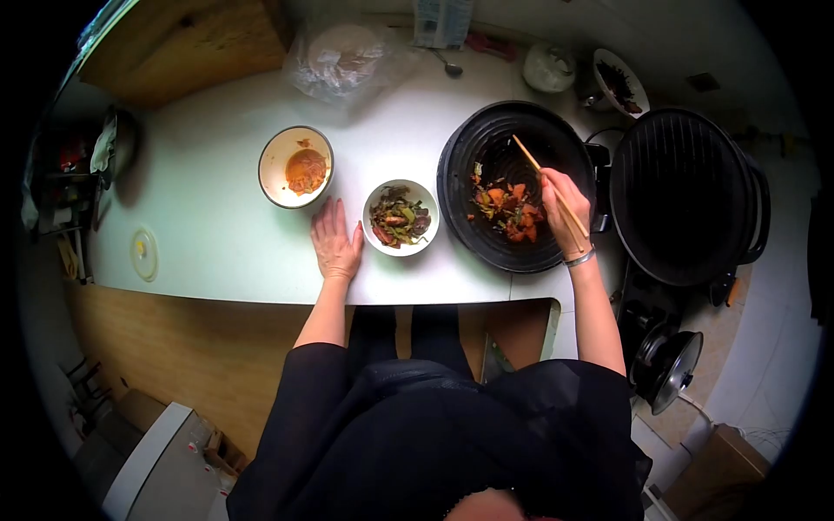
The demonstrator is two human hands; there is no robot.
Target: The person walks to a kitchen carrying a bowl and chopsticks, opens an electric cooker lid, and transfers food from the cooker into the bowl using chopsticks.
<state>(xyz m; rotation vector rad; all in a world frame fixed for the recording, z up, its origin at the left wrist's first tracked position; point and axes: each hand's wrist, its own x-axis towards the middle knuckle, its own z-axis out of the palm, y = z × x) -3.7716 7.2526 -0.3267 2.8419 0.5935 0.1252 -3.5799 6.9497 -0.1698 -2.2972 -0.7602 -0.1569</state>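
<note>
My right hand (565, 208) is closed around a pair of wooden chopsticks (526, 153) over the right side of a round black electric pan (456, 208). Inside the pan lies cooked food (506, 207) with orange-red chunks and green bits. On the white table my left hand (335, 243) rests flat, fingers spread, holding nothing. Just right of it stands a small white bowl (371, 241) filled with green and brown vegetables and reddish pieces. Behind my left fingertips is a dark-rimmed cream bowl (273, 170) with reddish sauce or food at its bottom.
A ridged black pan lid or grill plate (678, 195) stands right of the pan. Plastic-wrapped food (340, 59), a spoon (450, 66), a tied plastic bag (548, 69) and a bowl of dark food (637, 97) line the back. A clear round lid (143, 253) lies far left.
</note>
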